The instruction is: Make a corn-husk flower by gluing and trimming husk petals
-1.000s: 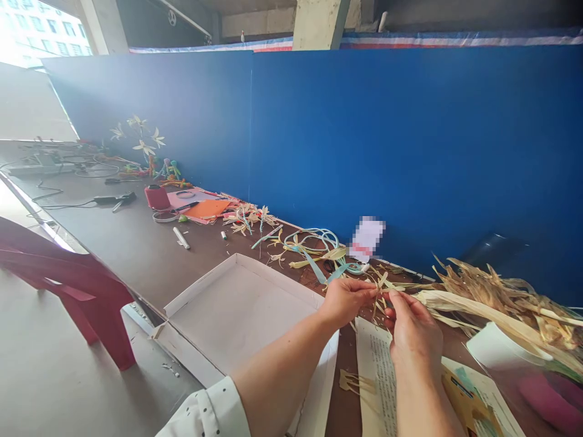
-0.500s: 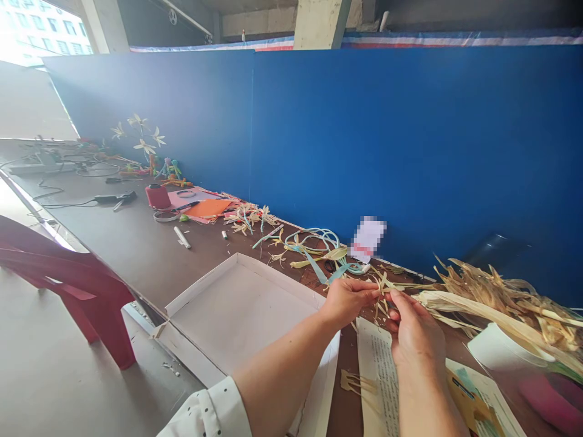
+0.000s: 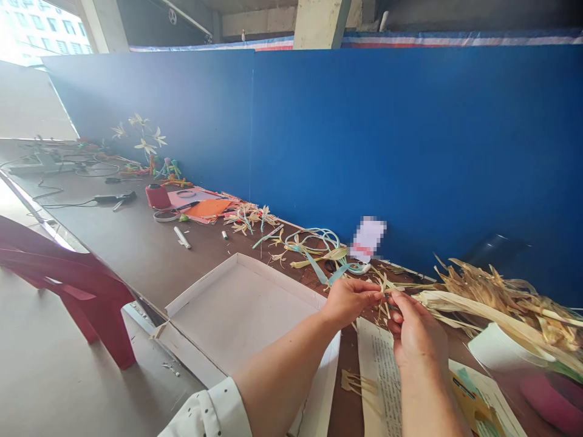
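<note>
A small pale flower of dried husk strips (image 3: 384, 281) is pinched between my two hands. My left hand (image 3: 350, 301) is closed, thumb and fingertips on the flower's left side. From the other side my right hand (image 3: 416, 331) grips it near its base, fingers curled; the exact grip is partly hidden. Beneath the right wrist lies a sheet of paper with writing (image 3: 380, 370). Just beyond the left hand are light-blue strips (image 3: 315, 267) and a looped pale-blue cord (image 3: 325, 237). A comb-like piece of husk (image 3: 350, 381) rests below the hands.
A shallow white box lid (image 3: 246, 309) lies left of my forearm. Dried husks (image 3: 496, 291) and a white bowl (image 3: 505, 349) stand at right. A blue panel (image 3: 387, 139) backs the table. Farther left are a glue gun (image 3: 113, 198), red thread spool (image 3: 157, 196) and red chair (image 3: 86, 291).
My right hand has shifted very slightly right and down, and my left fingertips have edged right along the flower. Both hands keep hold of it.
</note>
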Available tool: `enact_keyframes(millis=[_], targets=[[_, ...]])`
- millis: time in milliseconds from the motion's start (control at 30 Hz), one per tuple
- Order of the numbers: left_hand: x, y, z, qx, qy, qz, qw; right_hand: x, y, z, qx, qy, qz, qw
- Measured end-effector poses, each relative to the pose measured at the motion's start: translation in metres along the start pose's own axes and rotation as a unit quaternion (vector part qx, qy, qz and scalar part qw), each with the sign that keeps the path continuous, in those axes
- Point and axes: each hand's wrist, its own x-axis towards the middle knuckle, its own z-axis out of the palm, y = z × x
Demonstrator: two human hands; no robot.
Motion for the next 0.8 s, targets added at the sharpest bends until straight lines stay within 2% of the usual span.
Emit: enact_keyframes(millis=[333,800], targets=[[0.004,-0.008,-0.005,0.039,-0.017,0.006,0.999,0.002,0.001,-0.002,-0.034,0.001,-0.025,0.999],[-0.006,0.01,0.002,0.029,-0.03,-0.029,0.999,-0.002,-0.008,-0.001,-0.003,-0.012,0.005,1.0]])
